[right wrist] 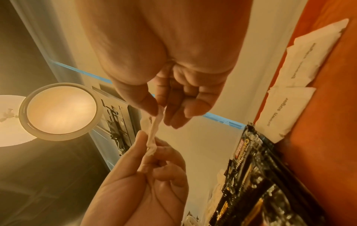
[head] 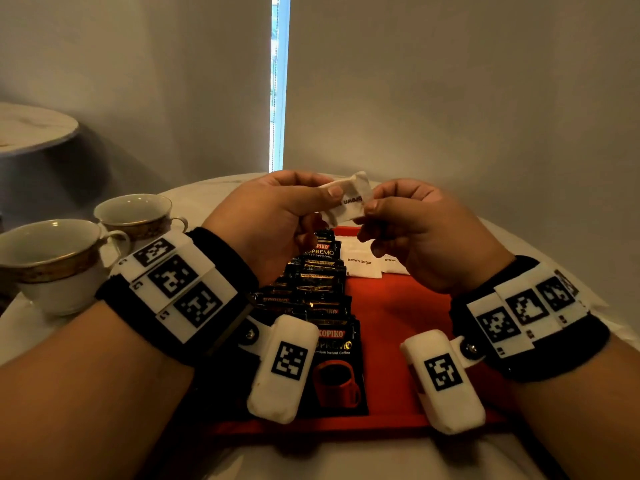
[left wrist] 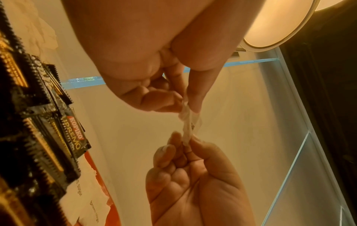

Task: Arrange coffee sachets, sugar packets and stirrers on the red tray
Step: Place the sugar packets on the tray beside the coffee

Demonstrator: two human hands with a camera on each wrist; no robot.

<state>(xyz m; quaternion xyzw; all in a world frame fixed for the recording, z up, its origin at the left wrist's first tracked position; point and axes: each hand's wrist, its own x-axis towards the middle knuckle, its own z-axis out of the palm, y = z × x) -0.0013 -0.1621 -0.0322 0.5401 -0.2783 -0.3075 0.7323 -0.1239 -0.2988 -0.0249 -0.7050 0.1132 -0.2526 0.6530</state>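
While I hold both hands above the red tray (head: pixel 398 306), the left hand (head: pixel 273 220) and right hand (head: pixel 426 233) each pinch one end of a brown sugar packet (head: pixel 348 199). Coffee sachets (head: pixel 318 292) lie in an overlapping row on the tray, beside two sugar packets (head: pixel 360 261).

You face pale roller blinds (head: pixel 450 81) with a bright strip of window (head: pixel 279 81) between them. A round marble side table (head: pixel 33 128) stands at your left, and a round ceiling lamp (right wrist: pixel 61 111) glows overhead.
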